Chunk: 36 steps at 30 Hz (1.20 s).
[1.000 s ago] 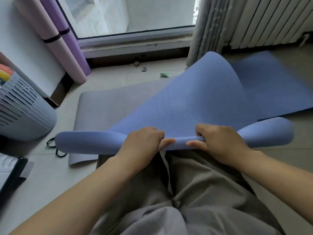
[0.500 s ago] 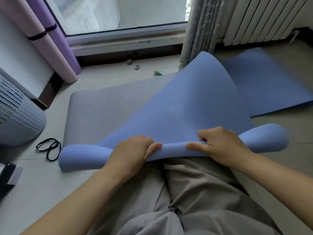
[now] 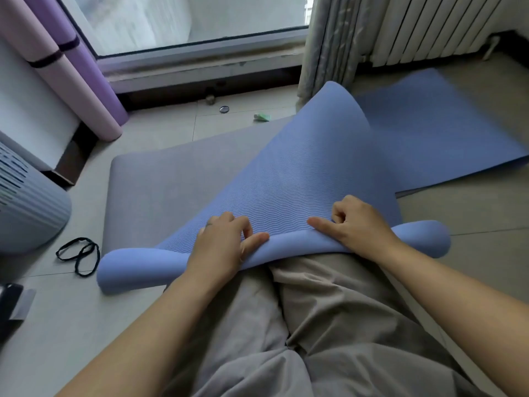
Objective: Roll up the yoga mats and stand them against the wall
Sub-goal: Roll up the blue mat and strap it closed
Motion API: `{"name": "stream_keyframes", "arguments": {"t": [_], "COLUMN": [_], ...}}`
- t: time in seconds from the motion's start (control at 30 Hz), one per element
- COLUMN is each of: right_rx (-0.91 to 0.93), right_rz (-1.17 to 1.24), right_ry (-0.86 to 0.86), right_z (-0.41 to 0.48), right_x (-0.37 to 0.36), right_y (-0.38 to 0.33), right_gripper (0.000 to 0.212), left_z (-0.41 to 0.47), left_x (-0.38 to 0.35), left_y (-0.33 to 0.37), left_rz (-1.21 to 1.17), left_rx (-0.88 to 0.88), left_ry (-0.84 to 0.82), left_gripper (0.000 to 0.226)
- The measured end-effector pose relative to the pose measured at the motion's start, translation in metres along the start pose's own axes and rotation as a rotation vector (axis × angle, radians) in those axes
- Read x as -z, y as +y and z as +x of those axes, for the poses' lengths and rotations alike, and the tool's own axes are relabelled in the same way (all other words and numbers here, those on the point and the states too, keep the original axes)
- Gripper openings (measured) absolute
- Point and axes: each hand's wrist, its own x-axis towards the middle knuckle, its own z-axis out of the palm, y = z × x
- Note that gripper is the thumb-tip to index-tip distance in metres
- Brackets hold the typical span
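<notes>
1. Two hands work a blue mat [image 3: 300, 179], its near end curled into a loose roll across the person's lap. The rest runs far right, partly over a grey mat [image 3: 160, 181].
2. Left hand [image 3: 220, 245] and right hand [image 3: 355, 222] sit mid-roll. Each grip is curled onto the roll, with the thumb lying along it.
3. The mat looks light, soft and springy, with a ribbed face, and would likely uncurl if released.
4. The best hold is probably wider along the roll, pressing evenly.

Home room: tiled floor [image 3: 234, 121], radiator [image 3: 429, 27], curtain [image 3: 329, 44], window [image 3: 186, 21].
</notes>
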Motion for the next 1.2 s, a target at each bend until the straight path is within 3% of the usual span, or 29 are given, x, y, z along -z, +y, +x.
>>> {"name": "stream_keyframes", "arguments": {"t": [0.13,0.23,0.33,0.43,0.5,0.57,0.63,0.77,0.87,1.0,1.1,1.2], "right_rx": [0.002,0.039,0.229,0.536,0.716,0.778,0.718,0.616,0.583,0.469,0.394,0.301], "right_rz": [-0.006,-0.008,-0.006,-0.064,-0.147,-0.200,-0.205,-0.248,-0.294,-0.269,-0.336,-0.253], "right_ry": [-0.044,-0.025,0.136,0.307,0.314,0.251,0.187,0.114,0.069,0.062,0.005,-0.077], "right_z": [0.009,0.012,0.008,-0.002,-0.009,-0.017,-0.023,-0.022,-0.014,-0.002,0.013,0.024], "right_x": [0.002,0.003,-0.007,-0.011,-0.005,0.006,0.015,0.025,0.028,0.022,0.016,0.015], "right_y": [-0.001,-0.004,-0.001,0.003,0.010,0.016,0.019,0.016,0.011,0.002,-0.003,-0.001], "right_gripper": [0.059,0.059,0.056,0.049,0.046,0.042,0.042,0.041,0.042,0.055,0.059,0.047], "left_z": [-0.011,-0.023,-0.019,-0.015,-0.014,-0.012,-0.011,-0.010,-0.011,0.002,0.016,0.022], "left_x": [-0.005,-0.006,-0.003,0.002,0.005,0.009,0.013,0.011,0.008,0.014,0.018,0.020], "left_y": [-0.010,-0.020,-0.024,-0.025,-0.026,-0.026,-0.025,-0.016,-0.011,-0.009,-0.009,-0.014], "left_rz": [-0.177,-0.126,-0.045,-0.055,-0.086,-0.116,-0.078,0.172,0.227,0.167,0.149,-0.077], "left_rx": [-0.285,-0.456,-0.471,-0.445,-0.426,-0.385,-0.376,-0.487,-0.441,-0.218,-0.102,-0.026], "left_ry": [0.200,0.197,0.137,0.063,0.032,-0.003,0.010,0.192,0.256,0.070,-0.045,-0.167], "left_gripper": [0.026,0.034,0.035,0.030,0.030,0.029,0.028,0.032,0.037,0.058,0.034,0.010]}}
